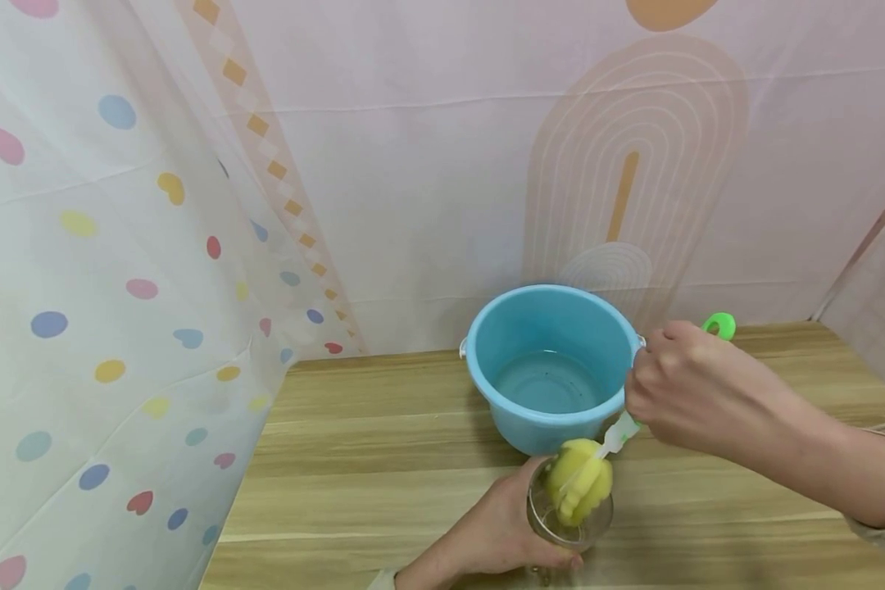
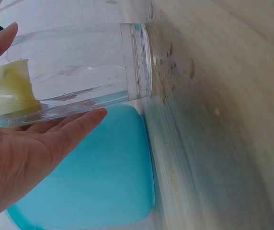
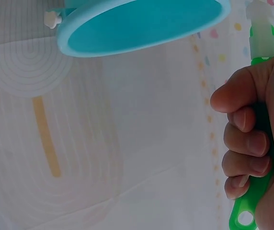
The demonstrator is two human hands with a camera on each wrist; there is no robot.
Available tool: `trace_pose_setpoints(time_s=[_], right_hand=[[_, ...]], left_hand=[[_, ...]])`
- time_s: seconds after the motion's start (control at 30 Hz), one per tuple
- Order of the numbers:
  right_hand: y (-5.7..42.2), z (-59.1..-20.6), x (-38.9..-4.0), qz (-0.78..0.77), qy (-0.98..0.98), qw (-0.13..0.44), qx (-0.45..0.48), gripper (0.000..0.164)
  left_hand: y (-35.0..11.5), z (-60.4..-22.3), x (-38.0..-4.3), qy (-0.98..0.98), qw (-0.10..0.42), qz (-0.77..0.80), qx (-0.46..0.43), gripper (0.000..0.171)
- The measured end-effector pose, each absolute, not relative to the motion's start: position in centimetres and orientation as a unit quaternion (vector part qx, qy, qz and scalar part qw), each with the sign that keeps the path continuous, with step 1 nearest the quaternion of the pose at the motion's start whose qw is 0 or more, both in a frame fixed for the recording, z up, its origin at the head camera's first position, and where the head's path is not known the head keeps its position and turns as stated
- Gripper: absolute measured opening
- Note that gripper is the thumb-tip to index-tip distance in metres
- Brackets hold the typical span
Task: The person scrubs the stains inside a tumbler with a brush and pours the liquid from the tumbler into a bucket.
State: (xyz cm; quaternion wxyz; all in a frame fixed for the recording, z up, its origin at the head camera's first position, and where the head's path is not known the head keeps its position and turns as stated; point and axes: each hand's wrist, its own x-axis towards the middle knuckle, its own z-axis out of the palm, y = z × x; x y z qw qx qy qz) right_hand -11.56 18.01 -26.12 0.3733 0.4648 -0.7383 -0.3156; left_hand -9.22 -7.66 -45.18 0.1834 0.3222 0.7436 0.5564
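My left hand (image 1: 505, 524) holds a clear glass (image 1: 597, 524) near its mouth, thumb on one side and fingers on the other. The left wrist view shows the clear wall of the glass (image 2: 84, 62) and its thick base, close to the tabletop. My right hand (image 3: 249, 139) grips the green handle (image 3: 254, 191) of a sponge brush, fingers curled round it. The brush's yellow sponge head (image 1: 578, 483) sits in the mouth of the glass, tilted, and shows through the wall near the rim in the left wrist view.
A light blue bucket (image 1: 505, 410) with water (image 1: 549, 381) in it stands just behind the glass on the wood-grain table (image 1: 354, 459). Printed curtains (image 1: 428, 205) hang behind and to the left. Droplets (image 2: 170, 50) lie on the tabletop by the glass base.
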Motion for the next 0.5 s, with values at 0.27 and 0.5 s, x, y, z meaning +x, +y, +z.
trace_pose_setpoints(time_s=[0.27,0.5], right_hand=[[19.2,-26.3,-11.3,-0.296,-0.752,0.366,0.462,0.024],[19.7,-26.2,-10.4,-0.292,-0.749,0.364,0.471,0.025]], left_hand=[[-7.6,-45.2,-9.1,0.770,0.186,0.535,0.294,0.092],[-7.6,-45.0,-9.1,0.783,0.179,0.520,0.290,0.088]])
